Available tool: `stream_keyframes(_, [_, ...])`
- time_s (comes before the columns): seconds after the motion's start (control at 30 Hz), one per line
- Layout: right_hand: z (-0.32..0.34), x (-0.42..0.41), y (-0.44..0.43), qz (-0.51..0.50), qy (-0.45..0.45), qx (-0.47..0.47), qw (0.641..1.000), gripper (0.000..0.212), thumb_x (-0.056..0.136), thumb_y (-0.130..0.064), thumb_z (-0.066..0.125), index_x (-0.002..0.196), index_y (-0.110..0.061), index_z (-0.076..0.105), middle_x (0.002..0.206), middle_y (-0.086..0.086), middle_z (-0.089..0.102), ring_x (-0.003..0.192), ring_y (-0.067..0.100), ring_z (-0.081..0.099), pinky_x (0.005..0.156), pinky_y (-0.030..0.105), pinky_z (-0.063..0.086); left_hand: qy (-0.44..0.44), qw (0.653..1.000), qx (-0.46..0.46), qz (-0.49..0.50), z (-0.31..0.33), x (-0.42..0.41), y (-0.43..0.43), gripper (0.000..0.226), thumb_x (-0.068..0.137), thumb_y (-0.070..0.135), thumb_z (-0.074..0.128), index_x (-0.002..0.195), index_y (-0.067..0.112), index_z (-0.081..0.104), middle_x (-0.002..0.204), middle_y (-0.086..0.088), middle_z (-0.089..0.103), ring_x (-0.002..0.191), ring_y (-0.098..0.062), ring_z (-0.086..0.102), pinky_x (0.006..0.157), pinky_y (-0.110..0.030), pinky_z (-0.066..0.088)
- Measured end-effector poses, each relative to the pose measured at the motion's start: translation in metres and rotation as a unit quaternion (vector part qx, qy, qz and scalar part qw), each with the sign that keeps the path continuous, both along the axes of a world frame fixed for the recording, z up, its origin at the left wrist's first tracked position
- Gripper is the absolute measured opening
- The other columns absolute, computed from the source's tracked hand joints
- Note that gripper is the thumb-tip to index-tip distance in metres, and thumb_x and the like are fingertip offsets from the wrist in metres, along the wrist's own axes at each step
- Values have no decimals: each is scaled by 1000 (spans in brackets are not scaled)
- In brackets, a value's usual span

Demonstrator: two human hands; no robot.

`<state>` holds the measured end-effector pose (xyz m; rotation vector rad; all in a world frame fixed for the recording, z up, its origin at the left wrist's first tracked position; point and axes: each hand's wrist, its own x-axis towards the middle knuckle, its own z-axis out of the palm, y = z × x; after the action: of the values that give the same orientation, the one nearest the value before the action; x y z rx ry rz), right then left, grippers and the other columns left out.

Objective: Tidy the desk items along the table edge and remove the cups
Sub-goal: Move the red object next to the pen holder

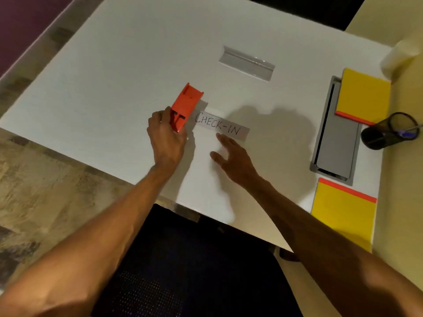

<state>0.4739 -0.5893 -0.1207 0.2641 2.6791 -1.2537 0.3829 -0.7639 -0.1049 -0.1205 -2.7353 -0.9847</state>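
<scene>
My left hand [166, 136] grips the near end of an orange plastic holder [184, 105] that lies on the white table [103, 88]. Just right of it lies a paper strip [223, 126] with "CHECK-IN" written on it. My right hand [231, 154] hovers open, fingers spread, its fingertips at the strip's near edge. A clear acrylic sign stand [247, 62] lies farther back. At the far right edge a pale cup [399, 57] shows, blurred.
Two yellow pads with orange edges lie at the right, one far [364, 94] and one near [343, 216]. A grey cable hatch [336, 138] sits between them. A black mesh pen cup [389, 131] lies tipped beside it. A dark chair seat [194, 259] is below me.
</scene>
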Motion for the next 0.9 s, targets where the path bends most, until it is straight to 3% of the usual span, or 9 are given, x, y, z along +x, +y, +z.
stream_keyframes(0.1, [36, -5, -1, -158, -17, -193, 968, 55, 94, -38, 64, 143, -16, 49, 131, 5, 62, 112, 22, 64, 102, 35, 48, 11, 998, 19, -56, 16, 28, 20, 37, 88, 16, 64, 123, 7, 60, 110, -12, 60, 99, -25, 51, 84, -27, 38])
stream_keyframes(0.2, [59, 4, 6, -269, -23, -436, 859, 50, 91, -30, 69, 131, -3, 54, 105, 12, 62, 97, 33, 63, 87, 42, 54, 43, 988, 2, -151, 31, 57, 42, 48, 89, 19, 67, 133, 3, 55, 121, -16, 59, 107, -27, 50, 92, -33, 43])
stream_keyframes(0.27, [68, 19, 16, -293, -21, -490, 821, 50, 89, -32, 70, 124, 2, 57, 100, 18, 66, 91, 34, 65, 80, 41, 55, 67, 969, -38, -234, 39, 72, 59, 50, 90, 21, 69, 134, 2, 55, 122, -17, 61, 110, -29, 52, 93, -35, 44])
stream_keyframes(0.33, [73, 36, 29, -320, -13, -494, 808, 48, 88, -35, 72, 119, 0, 62, 103, 18, 72, 92, 33, 72, 77, 41, 59, 82, 953, -56, -286, 43, 85, 79, 48, 88, 13, 71, 133, 1, 56, 122, -17, 63, 109, -30, 57, 94, -38, 48])
stream_keyframes(0.47, [76, 67, 66, -404, 6, -487, 774, 49, 85, -34, 75, 120, -2, 61, 106, 15, 73, 93, 29, 73, 68, 36, 60, 102, 924, 39, -366, 51, 108, 122, 23, 101, 13, 53, 118, 26, 61, 106, 8, 65, 96, 0, 59, 85, -28, 53])
stream_keyframes(0.53, [76, 83, 86, -437, 9, -471, 766, 50, 84, -34, 76, 122, -5, 60, 108, 12, 74, 93, 26, 74, 68, 34, 61, 65, 892, 103, -436, 46, 124, 142, 21, 97, 18, 59, 117, 25, 65, 111, 5, 65, 106, -14, 62, 92, -26, 51])
stream_keyframes(0.6, [75, 97, 107, -468, 10, -445, 763, 49, 83, -33, 77, 121, -7, 60, 107, 11, 74, 92, 25, 74, 71, 35, 62, 63, 876, 24, -477, 35, 131, 159, 40, 89, 22, 70, 126, 8, 64, 121, -10, 64, 112, -30, 61, 104, -26, 45])
stream_keyframes(0.73, [67, 123, 153, -513, 13, -411, 753, 47, 85, -27, 74, 123, -5, 58, 110, 15, 72, 97, 29, 72, 79, 43, 61, 3, 863, -19, -505, 21, 145, 197, 64, 85, 28, 69, 138, -2, 50, 132, -20, 56, 117, -32, 57, 100, -39, 51])
stream_keyframes(0.9, [50, 151, 223, -561, -7, -260, 786, 64, 84, -27, 76, 134, -8, 42, 126, 14, 61, 107, 33, 65, 83, 47, 60, 59, 866, -50, -495, -1, 152, 233, 68, 91, 35, 65, 142, -6, 44, 145, -19, 48, 135, -30, 46, 113, -31, 35])
